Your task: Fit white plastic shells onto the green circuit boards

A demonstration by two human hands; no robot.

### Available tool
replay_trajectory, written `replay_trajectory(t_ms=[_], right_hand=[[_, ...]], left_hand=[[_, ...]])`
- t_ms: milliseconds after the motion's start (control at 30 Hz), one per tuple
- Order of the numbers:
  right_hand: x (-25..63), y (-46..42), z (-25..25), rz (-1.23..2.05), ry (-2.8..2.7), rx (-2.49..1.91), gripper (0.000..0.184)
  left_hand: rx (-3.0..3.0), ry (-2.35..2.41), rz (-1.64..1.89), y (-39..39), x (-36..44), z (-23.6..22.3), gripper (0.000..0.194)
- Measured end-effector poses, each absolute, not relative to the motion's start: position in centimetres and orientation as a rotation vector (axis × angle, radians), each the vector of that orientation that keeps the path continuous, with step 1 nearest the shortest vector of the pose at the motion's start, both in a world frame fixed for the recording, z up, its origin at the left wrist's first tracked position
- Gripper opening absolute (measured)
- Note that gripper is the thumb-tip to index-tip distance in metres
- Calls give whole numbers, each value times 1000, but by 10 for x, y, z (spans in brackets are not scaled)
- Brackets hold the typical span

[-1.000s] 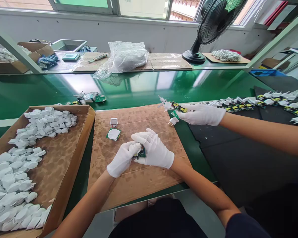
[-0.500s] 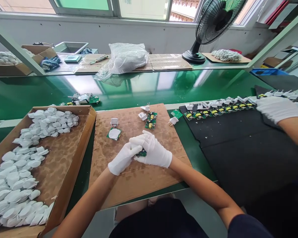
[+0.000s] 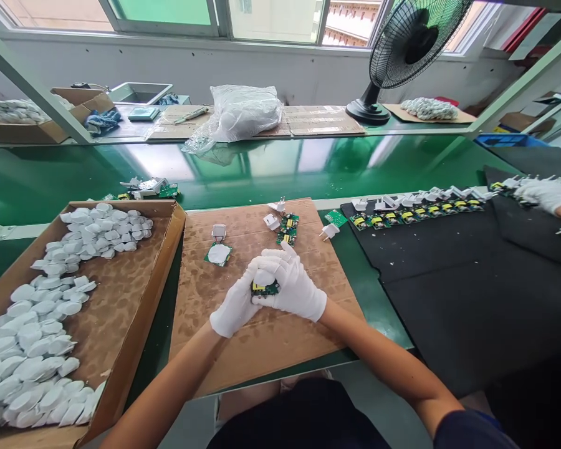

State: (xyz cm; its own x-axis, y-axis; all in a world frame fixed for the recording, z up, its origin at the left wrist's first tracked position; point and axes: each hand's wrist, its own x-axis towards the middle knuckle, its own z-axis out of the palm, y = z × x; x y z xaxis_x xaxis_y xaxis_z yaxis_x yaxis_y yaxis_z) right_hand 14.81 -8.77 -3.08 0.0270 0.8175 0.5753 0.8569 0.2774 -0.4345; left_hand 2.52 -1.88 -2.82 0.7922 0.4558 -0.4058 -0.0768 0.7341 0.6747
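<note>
Uncovered further since the earlier frame: green circuit board (image 3: 273, 290) with yellow component (image 3: 258, 288) and round white pad (image 3: 263, 277).
Board is pinched between left white-gloved grip (image 3: 236, 303) and right white-gloved grip (image 3: 293, 284), over brown cardboard sheet (image 3: 262, 352). Pad could be shifted, or component bent, if squeezed unevenly. Yellow side is faced toward the sheet's near edge; visible edge is laid left to right, true long axis hidden.
</note>
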Motion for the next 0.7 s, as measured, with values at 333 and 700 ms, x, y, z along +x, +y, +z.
replay_trajectory(t_ms=[333, 700], right_hand=[[148, -89, -28, -67, -1855, -1566, 71], [150, -87, -21, 27, -1785, -1424, 47]], left_hand=[[1211, 659, 466, -12, 23, -23, 32], [1212, 577, 343, -10, 19, -19, 26]])
